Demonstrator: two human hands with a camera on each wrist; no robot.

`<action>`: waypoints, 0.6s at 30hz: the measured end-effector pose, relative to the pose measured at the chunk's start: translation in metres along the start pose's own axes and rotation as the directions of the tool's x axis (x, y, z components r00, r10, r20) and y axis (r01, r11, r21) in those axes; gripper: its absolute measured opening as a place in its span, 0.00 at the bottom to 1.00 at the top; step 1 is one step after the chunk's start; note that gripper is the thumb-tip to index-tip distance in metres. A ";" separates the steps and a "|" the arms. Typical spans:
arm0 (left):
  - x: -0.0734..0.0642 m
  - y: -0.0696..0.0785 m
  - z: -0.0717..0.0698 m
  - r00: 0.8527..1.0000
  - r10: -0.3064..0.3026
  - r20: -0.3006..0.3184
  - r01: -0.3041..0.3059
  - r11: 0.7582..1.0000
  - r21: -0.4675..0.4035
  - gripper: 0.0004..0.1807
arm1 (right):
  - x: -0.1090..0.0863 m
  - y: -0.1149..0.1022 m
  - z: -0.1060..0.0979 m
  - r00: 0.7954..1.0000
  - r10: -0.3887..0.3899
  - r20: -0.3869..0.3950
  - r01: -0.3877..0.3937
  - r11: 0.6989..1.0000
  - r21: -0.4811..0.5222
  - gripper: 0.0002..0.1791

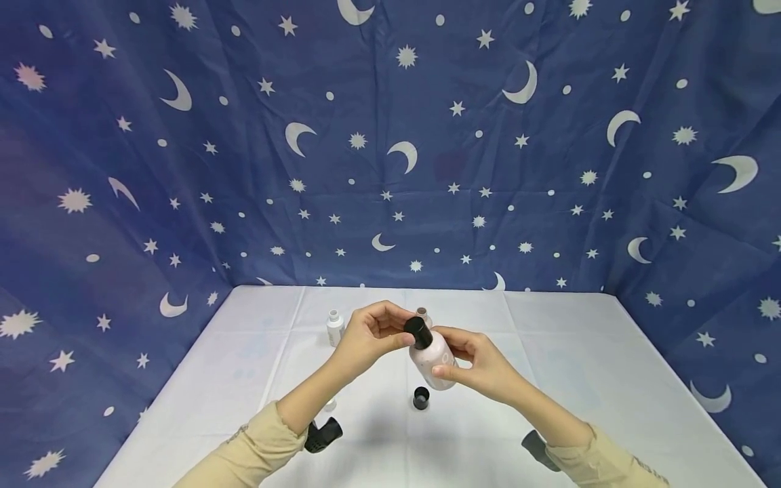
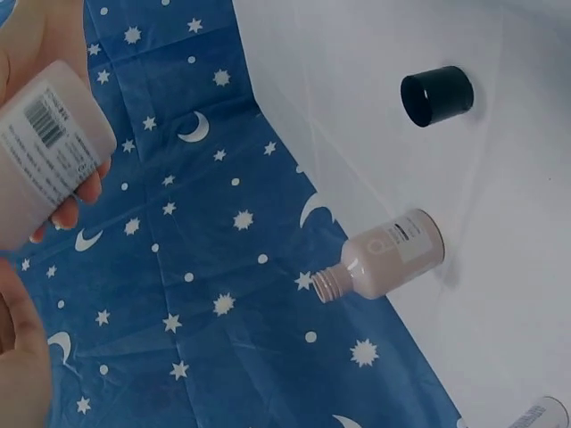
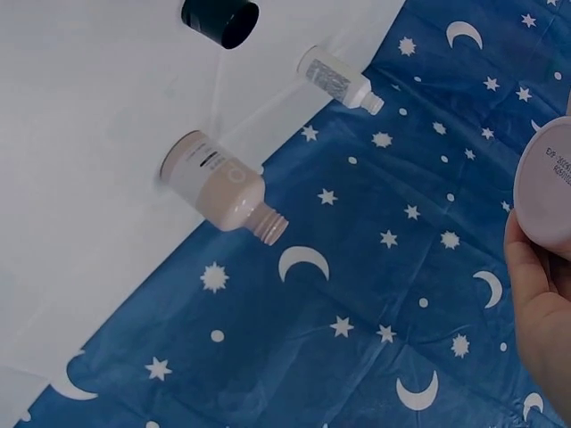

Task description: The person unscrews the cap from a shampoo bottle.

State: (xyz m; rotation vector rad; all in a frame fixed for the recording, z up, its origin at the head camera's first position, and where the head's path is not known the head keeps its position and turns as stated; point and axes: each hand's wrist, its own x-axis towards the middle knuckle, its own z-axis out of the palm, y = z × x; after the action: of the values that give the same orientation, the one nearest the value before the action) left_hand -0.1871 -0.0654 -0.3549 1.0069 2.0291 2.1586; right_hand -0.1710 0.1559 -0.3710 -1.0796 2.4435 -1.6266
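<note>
A pale pink bottle (image 1: 436,366) with a black cap (image 1: 417,331) is held tilted above the table. My right hand (image 1: 482,366) grips its body, thumb across the front. At the top, my left hand (image 1: 375,332) pinches the black cap between thumb and fingers. The left wrist view shows the barcode label on the held bottle (image 2: 55,147), and the right wrist view shows its printed base (image 3: 546,183). Behind it stands a second pink bottle (image 2: 393,257), uncapped with its threaded neck bare. A loose black cap (image 1: 421,398) lies on the table below the held bottle.
A small white bottle (image 1: 335,328), also uncapped, stands at the back left. Near my left forearm lies a small white cap (image 1: 330,405). The white-covered table (image 1: 567,352) meets a blue moon-and-star curtain (image 1: 390,169) at the back and sides.
</note>
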 end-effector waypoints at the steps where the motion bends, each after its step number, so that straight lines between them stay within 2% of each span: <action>1: 0.001 0.000 0.001 1.000 0.010 -0.011 -0.010 1.000 -0.001 0.32 | 0.000 -0.001 0.000 1.000 0.002 -0.003 -0.003 1.000 -0.002 0.27; 9: 0.004 -0.003 0.010 0.997 0.023 -0.073 -0.025 0.999 -0.021 0.36 | 0.002 -0.002 -0.003 0.999 0.026 -0.019 -0.026 1.000 0.008 0.27; 14: 0.001 -0.005 0.013 0.991 0.060 -0.121 -0.057 0.998 0.029 0.33 | 0.003 -0.002 -0.002 0.999 0.033 -0.019 -0.033 0.999 0.015 0.28; 16: -0.001 -0.006 0.012 0.988 0.094 -0.119 -0.087 0.995 0.058 0.33 | 0.003 -0.002 -0.001 0.999 0.031 -0.017 -0.031 0.999 0.017 0.29; 18: -0.002 -0.005 0.011 0.988 0.127 -0.090 -0.121 0.990 0.072 0.33 | 0.004 -0.003 0.000 1.000 0.027 -0.014 -0.026 0.999 0.019 0.29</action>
State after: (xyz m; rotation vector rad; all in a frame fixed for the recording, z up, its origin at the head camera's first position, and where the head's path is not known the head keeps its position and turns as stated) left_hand -0.1828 -0.0561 -0.3605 1.0872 2.1472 2.2546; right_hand -0.1722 0.1530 -0.3679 -1.0324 2.4347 -1.6518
